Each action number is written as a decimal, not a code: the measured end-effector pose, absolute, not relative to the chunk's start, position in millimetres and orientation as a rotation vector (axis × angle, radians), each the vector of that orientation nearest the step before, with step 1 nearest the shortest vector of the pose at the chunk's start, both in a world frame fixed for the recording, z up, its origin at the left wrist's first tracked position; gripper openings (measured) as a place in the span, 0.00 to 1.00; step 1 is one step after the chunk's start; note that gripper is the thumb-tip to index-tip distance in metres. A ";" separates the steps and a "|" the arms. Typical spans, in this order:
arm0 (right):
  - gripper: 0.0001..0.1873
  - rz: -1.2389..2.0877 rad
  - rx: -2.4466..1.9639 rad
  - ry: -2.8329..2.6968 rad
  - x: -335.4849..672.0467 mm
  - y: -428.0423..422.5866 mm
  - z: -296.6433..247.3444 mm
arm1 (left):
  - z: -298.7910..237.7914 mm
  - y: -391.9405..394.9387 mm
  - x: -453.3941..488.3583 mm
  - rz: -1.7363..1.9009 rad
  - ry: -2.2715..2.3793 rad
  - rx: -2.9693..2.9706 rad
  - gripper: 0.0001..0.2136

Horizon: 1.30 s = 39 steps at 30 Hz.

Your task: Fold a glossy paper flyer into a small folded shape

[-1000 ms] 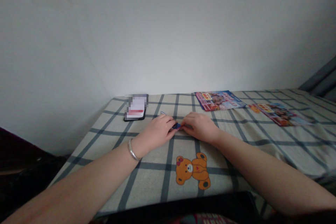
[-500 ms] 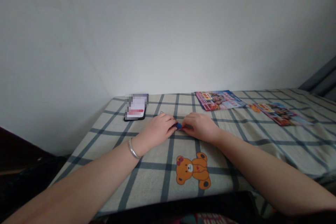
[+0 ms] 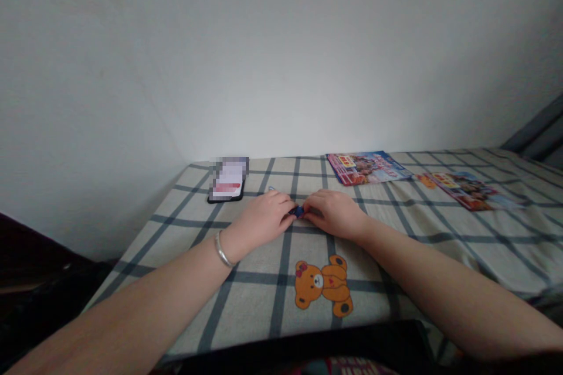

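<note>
My left hand (image 3: 268, 214), with a silver bangle (image 3: 223, 249) on its wrist, and my right hand (image 3: 334, 212) meet fingertip to fingertip low over the checked tablecloth (image 3: 250, 304). Pinched between them is a small dark blue piece (image 3: 299, 211), mostly covered by the fingers, so its kind cannot be made out. Both hands are closed, thumbs pressed against the bent fingers. Just beyond the left knuckles, the edge of a small pale object (image 3: 271, 188) shows.
A phone (image 3: 229, 180) with a lit screen lies at the back left. Colourful printed flyers (image 3: 367, 167) rest near the wall (image 3: 281, 58), with another flyer (image 3: 477, 191) farther right. An orange bear print (image 3: 324, 285) decorates the cloth in front of me.
The fingers have shifted slightly around the blue piece, which looks a little darker and turned. Both forearms and everything else stay in place.
</note>
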State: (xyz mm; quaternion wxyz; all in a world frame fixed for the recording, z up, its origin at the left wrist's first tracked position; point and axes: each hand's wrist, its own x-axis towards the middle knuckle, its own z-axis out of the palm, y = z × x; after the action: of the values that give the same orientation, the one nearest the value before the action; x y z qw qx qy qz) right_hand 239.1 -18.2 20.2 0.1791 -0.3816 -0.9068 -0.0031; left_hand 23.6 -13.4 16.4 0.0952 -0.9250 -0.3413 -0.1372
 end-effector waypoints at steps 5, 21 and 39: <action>0.04 -0.022 -1.112 -2.543 238.0 -19.8 21.0 | 14.8 -15.0 24.0 -0.410 -1.029 -2.727 0.10; 0.05 0.059 -0.936 -2.643 241.3 -17.4 25.2 | 16.3 -15.5 24.9 -0.388 -1.026 -2.681 0.09; 0.08 0.114 -0.941 -2.625 241.6 -16.3 24.0 | 14.7 -14.5 30.7 -0.311 -0.977 -2.615 0.08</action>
State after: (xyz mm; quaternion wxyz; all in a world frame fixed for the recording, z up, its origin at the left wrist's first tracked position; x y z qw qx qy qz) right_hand 241.6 -16.3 24.0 0.1743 -0.3321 -0.9261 0.0403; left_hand 30.7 -14.5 14.7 0.1657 -0.9181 -0.3430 -0.1092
